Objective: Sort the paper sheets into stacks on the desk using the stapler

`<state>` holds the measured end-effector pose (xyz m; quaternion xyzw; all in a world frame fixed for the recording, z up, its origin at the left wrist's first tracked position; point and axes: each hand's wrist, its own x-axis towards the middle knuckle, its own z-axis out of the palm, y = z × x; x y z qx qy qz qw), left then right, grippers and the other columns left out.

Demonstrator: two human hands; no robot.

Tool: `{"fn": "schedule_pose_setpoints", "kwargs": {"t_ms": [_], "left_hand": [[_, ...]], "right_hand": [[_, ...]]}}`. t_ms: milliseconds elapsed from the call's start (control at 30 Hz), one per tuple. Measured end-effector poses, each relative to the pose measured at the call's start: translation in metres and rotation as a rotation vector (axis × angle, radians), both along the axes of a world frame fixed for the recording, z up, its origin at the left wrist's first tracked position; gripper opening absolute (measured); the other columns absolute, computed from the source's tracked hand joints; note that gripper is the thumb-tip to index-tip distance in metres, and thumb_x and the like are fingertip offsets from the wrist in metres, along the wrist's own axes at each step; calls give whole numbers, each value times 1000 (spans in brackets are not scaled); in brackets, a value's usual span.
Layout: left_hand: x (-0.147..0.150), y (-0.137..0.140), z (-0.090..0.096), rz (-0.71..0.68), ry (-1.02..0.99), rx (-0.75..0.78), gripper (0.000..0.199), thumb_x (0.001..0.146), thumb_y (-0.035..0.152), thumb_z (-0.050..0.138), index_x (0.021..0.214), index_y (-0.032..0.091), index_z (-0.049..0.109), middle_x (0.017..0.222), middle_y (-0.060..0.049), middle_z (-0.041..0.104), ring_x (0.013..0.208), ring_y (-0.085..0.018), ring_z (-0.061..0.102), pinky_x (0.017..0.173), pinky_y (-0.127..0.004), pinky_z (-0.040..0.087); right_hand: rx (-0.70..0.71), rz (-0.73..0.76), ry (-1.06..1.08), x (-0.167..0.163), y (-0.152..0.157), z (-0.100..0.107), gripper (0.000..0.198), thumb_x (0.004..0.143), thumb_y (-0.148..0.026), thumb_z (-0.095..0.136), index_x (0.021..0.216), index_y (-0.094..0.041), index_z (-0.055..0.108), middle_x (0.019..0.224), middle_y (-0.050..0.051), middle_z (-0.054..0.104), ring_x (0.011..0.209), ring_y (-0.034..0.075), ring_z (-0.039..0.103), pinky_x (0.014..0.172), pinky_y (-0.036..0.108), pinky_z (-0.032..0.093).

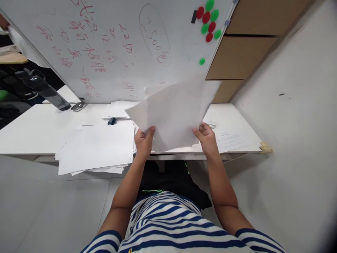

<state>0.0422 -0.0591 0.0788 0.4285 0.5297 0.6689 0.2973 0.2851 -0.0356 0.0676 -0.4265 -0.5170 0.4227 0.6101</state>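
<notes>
Several white sheets of paper (175, 112) are held up above the front of the desk, fanned a little at their upper corners. My left hand (144, 142) pinches their left side, thumb on top and fingers behind. At the right edge my right hand (206, 138) grips them the same way. To the left lies a loose stack of paper (97, 147), its front overhanging the desk edge. Behind it sits another paper pile (119, 109) with a small dark clip-like object (112, 121) beside it. A printed sheet (231, 140) rests right of my right hand.
A whiteboard (105, 45) with red and dark writing stands behind the white desk (34, 130). Green and red magnets (206, 17) cling to it. A dark bottle (50, 91) and a computer mouse (78, 106) are at back left. Brown boxes (239, 56) and a wall (289, 116) stand right.
</notes>
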Motion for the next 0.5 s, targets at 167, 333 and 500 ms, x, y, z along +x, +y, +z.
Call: {"fn": "schedule_pose_setpoints", "kwargs": {"t_ms": [167, 333, 500], "left_hand": [[12, 8, -1, -53, -100, 57, 45, 80, 53, 69, 108, 19, 65, 109, -9, 71, 101, -21, 67, 86, -31, 52], [19, 16, -8, -88, -44, 49, 45, 82, 53, 66, 110, 19, 61, 113, -9, 69, 105, -20, 65, 90, -31, 51], [15, 22, -20, -279, -27, -32, 47, 80, 53, 68, 112, 19, 61, 114, -9, 70, 106, -21, 65, 93, -33, 51]], "right_hand": [[64, -95, 24, -5, 6, -6, 40, 76, -44, 76, 109, -26, 63, 107, 4, 72, 101, 21, 67, 94, 40, 52], [-32, -170, -47, -11, 18, -31, 41, 74, -46, 74, 105, -21, 62, 101, 6, 72, 94, 20, 67, 90, 40, 52], [12, -224, 1, -17, 19, -48, 40, 76, -44, 72, 106, -20, 62, 101, 7, 70, 94, 19, 66, 92, 39, 51]]}}
